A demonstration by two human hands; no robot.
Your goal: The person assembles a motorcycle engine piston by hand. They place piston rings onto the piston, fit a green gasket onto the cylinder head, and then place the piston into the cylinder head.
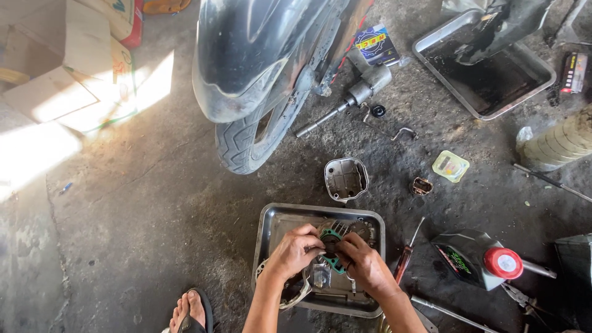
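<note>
gasket (331, 242), green, is pinched by left hand (295, 251) and right hand (365, 265) above the metal tray (269, 222), being seated on an engine part; aligning its holes seems next.

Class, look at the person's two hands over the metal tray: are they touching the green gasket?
Touching. The head view shows the left hand and right hand both gripping the green gasket by its edges above the metal tray.

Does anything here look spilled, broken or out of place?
The dark oil bottle with a red cap lies tipped on its side on the floor, right of the metal tray. No spill shows. Loose parts and tools lie scattered about.
</note>
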